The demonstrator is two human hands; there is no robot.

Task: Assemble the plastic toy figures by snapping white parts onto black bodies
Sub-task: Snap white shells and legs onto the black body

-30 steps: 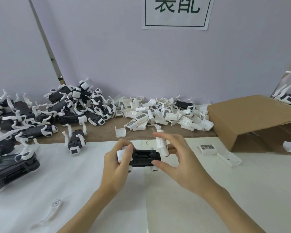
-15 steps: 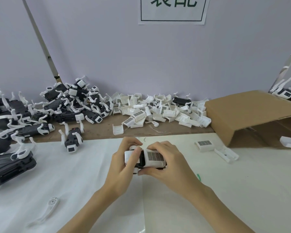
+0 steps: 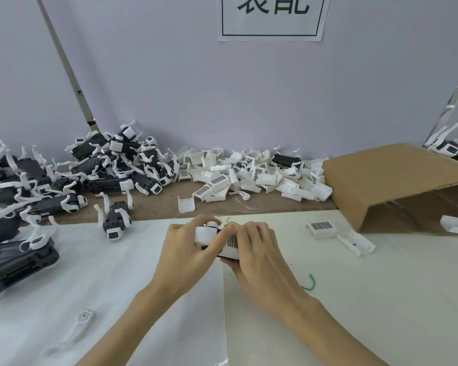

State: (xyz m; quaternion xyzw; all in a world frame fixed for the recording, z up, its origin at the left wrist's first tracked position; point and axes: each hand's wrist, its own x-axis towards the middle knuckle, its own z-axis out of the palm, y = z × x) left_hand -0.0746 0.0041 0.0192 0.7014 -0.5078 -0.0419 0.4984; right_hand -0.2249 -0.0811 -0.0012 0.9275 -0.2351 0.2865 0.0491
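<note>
Head view: at centre we hold the body (image 3: 214, 245) in both hands, left hand (image 3: 185, 249) curled round its white end, right hand (image 3: 257, 249) curled over the grilled cover (image 3: 232, 241). We judge the cover mid-snap; next, a firm squeeze. Spare covers (image 3: 249, 175) lie at 12 o'clock.

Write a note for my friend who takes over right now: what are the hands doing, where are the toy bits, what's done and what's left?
Left hand and right hand: both grip one toy figure and press its white cover on; seating can't be judged.
Done: pile of assembled figures at left.
Left: heap of loose white parts at the back, two spare covers at right.
</note>
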